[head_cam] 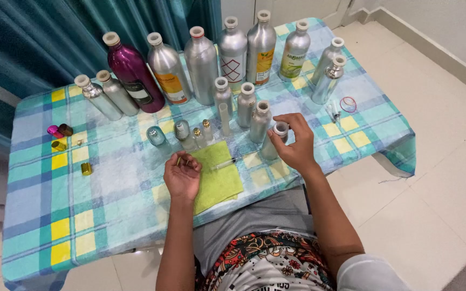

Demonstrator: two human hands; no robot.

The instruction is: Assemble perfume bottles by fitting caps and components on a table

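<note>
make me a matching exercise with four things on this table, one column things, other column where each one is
Things:
1. magenta bottle
2. green cloth
3. red rubber band
4. gold cap

Places:
A. far right of the table, beside two small silver bottles
B. back row, left of the tall silver bottles
C. alone on the left part of the tablecloth, below a cluster of coloured caps
D. near edge, between the left hand and the right hand

Pairs: 1-B, 2-D, 3-A, 4-C
</note>
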